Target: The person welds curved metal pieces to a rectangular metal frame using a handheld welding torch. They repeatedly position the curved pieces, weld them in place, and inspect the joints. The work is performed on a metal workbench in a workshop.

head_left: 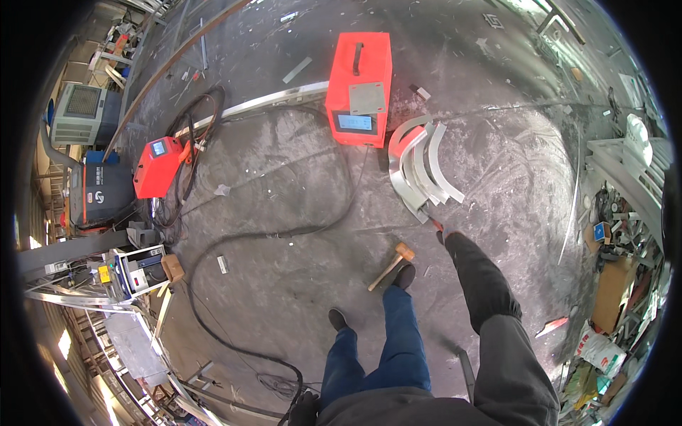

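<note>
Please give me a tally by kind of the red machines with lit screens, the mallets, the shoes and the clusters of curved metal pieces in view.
Red machines with lit screens: 2
Mallet: 1
Shoes: 2
Cluster of curved metal pieces: 1
Total: 6

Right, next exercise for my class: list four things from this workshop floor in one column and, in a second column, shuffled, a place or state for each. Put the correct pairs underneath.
Column one
1. Wooden mallet with an orange-brown head
2. Red box-shaped machine with a black handle on top
3. Curved, silvery metal strips
4. Long black cable

Column two
A. Laid out in wide bends
B. Bearing a flat grey plate
C. Lying close to the person's right shoe
D. Grouped side by side

Pairs: 1-C, 2-B, 3-D, 4-A
</note>
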